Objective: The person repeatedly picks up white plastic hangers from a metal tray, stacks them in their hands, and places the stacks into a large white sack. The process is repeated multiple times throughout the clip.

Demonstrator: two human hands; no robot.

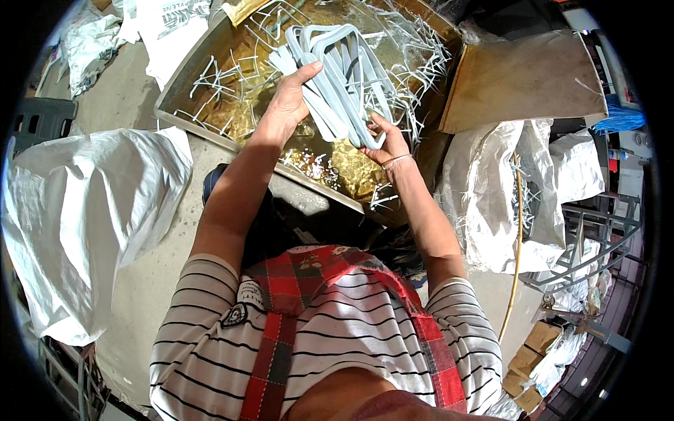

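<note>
A bunch of pale grey plastic frames point(349, 87), with rounded corners and long flat bars, is held up over a metal tub point(203, 131). On its left side my left hand point(289, 98) is closed round the bars, thumb on top. My right hand point(385, 142) grips the lower right corner of the bunch, fingers curled round the edge. Below it the tub holds yellowish water, and thin whitish plastic sprues point(219, 83) lie scattered in it, thickest along the right side.
A large white sack point(91, 210) lies on the floor at left. At right stand a brownish board point(523, 84) beside the tub, an open white sack point(484, 189) with sprues inside, and a thin yellow stick point(519, 238). Cardboard boxes point(530, 361) sit at lower right.
</note>
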